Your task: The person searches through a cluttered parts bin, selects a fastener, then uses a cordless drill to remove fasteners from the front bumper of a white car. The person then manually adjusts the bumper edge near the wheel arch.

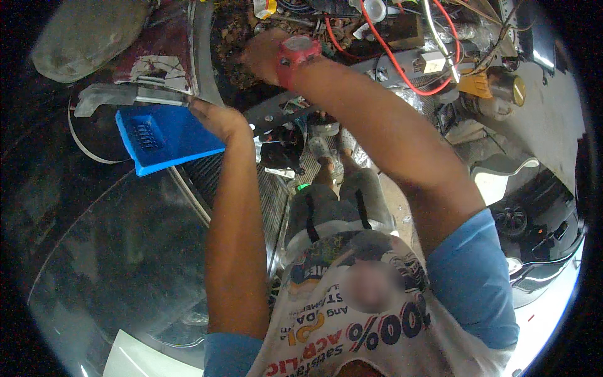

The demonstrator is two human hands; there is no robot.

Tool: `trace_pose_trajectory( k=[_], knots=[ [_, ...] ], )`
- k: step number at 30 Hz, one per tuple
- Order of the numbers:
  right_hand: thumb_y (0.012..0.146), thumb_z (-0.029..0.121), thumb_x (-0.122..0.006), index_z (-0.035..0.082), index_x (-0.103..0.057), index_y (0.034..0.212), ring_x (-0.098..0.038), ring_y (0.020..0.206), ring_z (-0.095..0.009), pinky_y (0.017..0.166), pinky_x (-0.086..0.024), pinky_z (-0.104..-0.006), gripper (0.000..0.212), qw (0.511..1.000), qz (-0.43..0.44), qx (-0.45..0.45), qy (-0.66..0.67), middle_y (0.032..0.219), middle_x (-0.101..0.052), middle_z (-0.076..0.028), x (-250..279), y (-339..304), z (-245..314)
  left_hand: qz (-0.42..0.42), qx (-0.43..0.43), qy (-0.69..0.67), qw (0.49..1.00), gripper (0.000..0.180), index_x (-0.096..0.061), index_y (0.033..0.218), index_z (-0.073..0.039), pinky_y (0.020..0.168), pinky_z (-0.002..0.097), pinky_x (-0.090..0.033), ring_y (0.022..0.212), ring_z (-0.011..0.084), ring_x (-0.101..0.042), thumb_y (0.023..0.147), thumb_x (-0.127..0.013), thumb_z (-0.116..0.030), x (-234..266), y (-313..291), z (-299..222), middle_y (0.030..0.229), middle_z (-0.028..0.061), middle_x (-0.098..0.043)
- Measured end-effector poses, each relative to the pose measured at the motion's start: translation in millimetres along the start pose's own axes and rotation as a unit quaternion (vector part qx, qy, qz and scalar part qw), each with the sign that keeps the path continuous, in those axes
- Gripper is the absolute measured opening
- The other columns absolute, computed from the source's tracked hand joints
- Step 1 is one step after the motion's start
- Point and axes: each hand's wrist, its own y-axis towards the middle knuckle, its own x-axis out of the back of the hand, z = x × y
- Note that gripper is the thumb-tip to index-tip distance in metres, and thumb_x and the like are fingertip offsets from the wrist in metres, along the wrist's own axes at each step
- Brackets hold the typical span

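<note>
Grey tool (122, 94) points left from left fingers (201, 110), long axis nearly crosswise.

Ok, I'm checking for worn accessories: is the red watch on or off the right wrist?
On: the red watch sits on the right wrist, its band across the skin.

The shirt (336, 301) bears printed lettering (383, 330) (partly red).

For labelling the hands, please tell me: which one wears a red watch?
The right hand, higher in the picture; the left hand, nearer the blue tray, shows a bare wrist.
</note>
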Motion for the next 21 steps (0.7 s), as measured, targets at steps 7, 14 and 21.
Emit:
trace_pose_trajectory(
  k=[7,14,21],
  knots=[
    [0.078,0.011,-0.068,0.015,-0.079,0.086,-0.074,0.082,-0.027,0.06,-0.057,-0.043,0.015,0.996,0.029,-0.066,-0.046,0.082,-0.075,-0.006,26,-28,-19,0.03,-0.021,0.031,0.999,0.056,-0.032,0.146,0.01,0.117,0.049,-0.036,0.137,0.0478,-0.042,0.095,-0.053,0.001,0,-6,-23,0.148,0.0363,-0.037],
    [0.08,0.022,-0.068,0.017,-0.079,0.086,-0.074,0.069,-0.028,0.058,-0.057,-0.0455,0.014,0.996,-0.004,-0.083,-0.021,0.078,-0.074,-0.006,24,-29,-15,0.014,-0.04,0.127,0.991,0.064,-0.031,0.145,0.013,0.12,0.0496,-0.031,0.138,0.0527,-0.038,0.087,-0.058,0.002,10,-11,-17,0.149,0.0389,-0.035],
    [0.084,0.034,-0.061,0.018,-0.068,0.123,-0.033,0.148,-0.033,0.123,-0.015,-0.0594,0.043,0.99,-0.13,-0.04,0.033,0.153,-0.045,-0.016,-36,40,22,0.024,-0.086,0.258,0.962,0.057,-0.036,0.143,0.014,0.119,0.0474,-0.033,0.137,0.0484,-0.042,0.091,-0.055,0.001,-16,16,63,0.148,0.0377,-0.038]
  ],
)
